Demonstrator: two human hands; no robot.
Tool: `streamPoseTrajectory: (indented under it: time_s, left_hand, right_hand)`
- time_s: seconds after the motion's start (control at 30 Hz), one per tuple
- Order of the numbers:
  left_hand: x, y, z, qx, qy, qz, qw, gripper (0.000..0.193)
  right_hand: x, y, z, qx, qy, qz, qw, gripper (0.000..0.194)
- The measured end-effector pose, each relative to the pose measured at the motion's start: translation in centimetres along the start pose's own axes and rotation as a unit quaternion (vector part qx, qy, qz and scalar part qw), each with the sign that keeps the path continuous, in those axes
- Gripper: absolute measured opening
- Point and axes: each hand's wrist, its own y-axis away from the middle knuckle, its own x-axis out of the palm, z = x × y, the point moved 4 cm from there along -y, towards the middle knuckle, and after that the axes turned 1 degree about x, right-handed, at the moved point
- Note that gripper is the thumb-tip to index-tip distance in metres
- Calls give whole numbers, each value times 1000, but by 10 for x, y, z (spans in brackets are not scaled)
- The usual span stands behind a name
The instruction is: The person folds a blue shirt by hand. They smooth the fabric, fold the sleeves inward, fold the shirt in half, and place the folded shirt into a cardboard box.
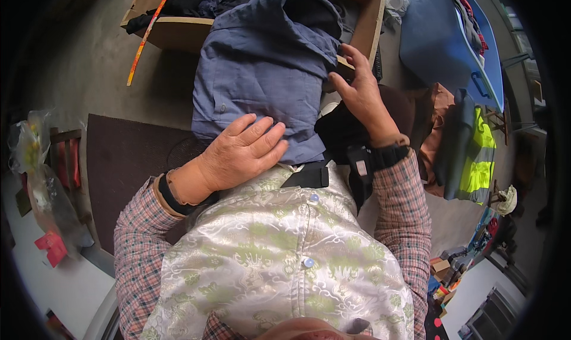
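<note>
A blue-grey cloth garment [263, 72] lies across my lap and reaches over the near edge of a wooden box [178, 30]. Its far end is folded, with a dark opening showing there. My left hand [243, 150] rests flat on the near part of the cloth, fingers slightly spread. At the garment's right edge is my right hand [359, 88], its thumb and fingers apart and nothing seen between them. Whether its fingertips touch the cloth I cannot tell. Dark clothes [200, 1] fill the part of the box that shows.
An orange-yellow strip [145, 43] leans over the box's left corner. At the right stands a blue plastic bin [437, 41] with clothes inside. A brown garment [435, 130] and a yellow high-visibility garment [478, 161] hang nearby. Plastic-wrapped flowers [33, 148] are at the left.
</note>
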Motion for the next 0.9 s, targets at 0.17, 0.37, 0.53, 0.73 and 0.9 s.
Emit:
streamPoseTrajectory:
  time_s: [0.17, 0.37, 0.53, 0.73, 0.9]
  left_hand:
    - [-10, 10, 14, 7, 44, -3, 999, 14]
    - [-16, 27, 31, -6, 94, -40, 995, 12]
    - [-6, 30, 34, -26, 105, 13, 994, 20]
    - [-22, 27, 38, -55, 180, 81, 979, 49]
    - [-45, -12, 65, -95, 111, 12, 989, 62]
  right_hand:
    - [26, -27, -30, 34, -121, 116, 985, 24]
    - [5, -84, -52, 162, -409, 18, 898, 25]
    - [28, -98, -81, 231, -337, -40, 912, 36]
    - [44, -12, -65, 436, -460, 12, 773, 54]
    - [70, 34, -18, 316, -523, 242, 754, 93]
